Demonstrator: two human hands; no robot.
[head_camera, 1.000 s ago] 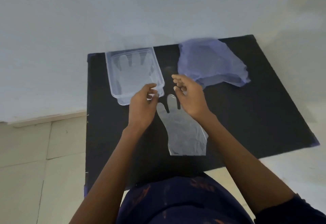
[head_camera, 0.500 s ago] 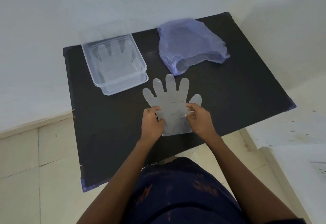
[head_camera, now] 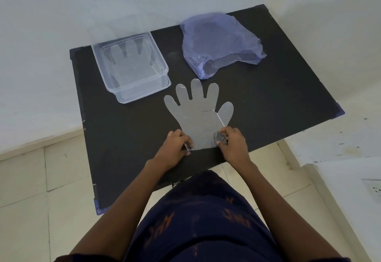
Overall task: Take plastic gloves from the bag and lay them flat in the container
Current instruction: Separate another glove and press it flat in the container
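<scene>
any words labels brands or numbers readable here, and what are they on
No text can be read anywhere.
Dark blue garment: faint orange marks, too blurred to tell whether they are letters.
Clear container, purple bag, plastic glove on the table and black table: no print or label visible.

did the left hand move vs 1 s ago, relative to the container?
Yes. The left hand has pulled back from the container's near rim toward the table's near edge, and now pinches the glove cuff.
</scene>
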